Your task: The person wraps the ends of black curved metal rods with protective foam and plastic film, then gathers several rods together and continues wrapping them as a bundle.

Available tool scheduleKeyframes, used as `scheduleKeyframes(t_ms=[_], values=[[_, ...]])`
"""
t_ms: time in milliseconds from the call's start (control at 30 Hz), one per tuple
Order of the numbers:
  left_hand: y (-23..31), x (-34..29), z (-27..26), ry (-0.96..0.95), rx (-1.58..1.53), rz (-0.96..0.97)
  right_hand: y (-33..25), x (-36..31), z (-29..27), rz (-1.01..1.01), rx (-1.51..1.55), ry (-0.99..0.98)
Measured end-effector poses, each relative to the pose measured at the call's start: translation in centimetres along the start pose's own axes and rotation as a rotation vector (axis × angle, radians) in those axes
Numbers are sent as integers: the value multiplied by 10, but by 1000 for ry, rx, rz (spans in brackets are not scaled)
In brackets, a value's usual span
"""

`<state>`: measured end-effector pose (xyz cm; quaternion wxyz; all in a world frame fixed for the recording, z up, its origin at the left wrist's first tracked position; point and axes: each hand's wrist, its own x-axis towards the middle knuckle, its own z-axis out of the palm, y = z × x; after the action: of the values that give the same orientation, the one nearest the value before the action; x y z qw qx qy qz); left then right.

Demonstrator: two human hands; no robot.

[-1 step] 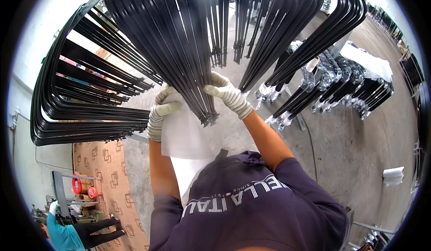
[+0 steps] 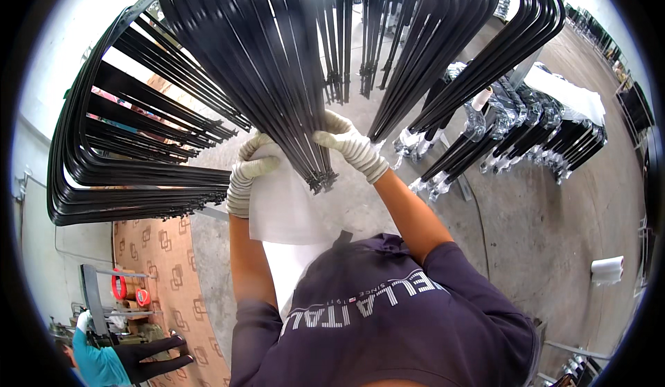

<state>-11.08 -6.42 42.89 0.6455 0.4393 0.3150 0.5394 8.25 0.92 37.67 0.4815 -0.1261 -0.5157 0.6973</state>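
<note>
Many thin black bent metal frames [image 2: 277, 89] hung in a dense bundle in front of the person, their lower ends meeting just above the chest. Both hands wore pale knit gloves. The right hand [image 2: 348, 144] was closed around the bundle a little above its ends, gripping the rods from the right side. The left hand [image 2: 251, 165] was curled on the top edge of a white sheet [image 2: 287, 210], pinching it just to the left of the rod ends; the sheet hung down toward the person's dark purple shirt [image 2: 395, 318].

More black frames [image 2: 131, 172] fanned out to the left and others [image 2: 478, 47] to the upper right. Wrapped frame ends [image 2: 526, 137] lay on the grey concrete floor [image 2: 540, 227] at the right. A white roll [image 2: 607, 270] stood near the right edge. Brown printed cardboard [image 2: 166, 276] lay at the lower left.
</note>
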Motion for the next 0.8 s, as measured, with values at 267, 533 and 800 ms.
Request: scheduleKeyframes(t_ms=[267,533,800], values=[[1,1,1,160,22,-15,9,14,-5,25,-4,1],[-17,-27,-14,200,258,128,26,-15,12,-106,-286,481],[-59,-76,-30,19,688,-438,96,-55,25,457,-77,-633]])
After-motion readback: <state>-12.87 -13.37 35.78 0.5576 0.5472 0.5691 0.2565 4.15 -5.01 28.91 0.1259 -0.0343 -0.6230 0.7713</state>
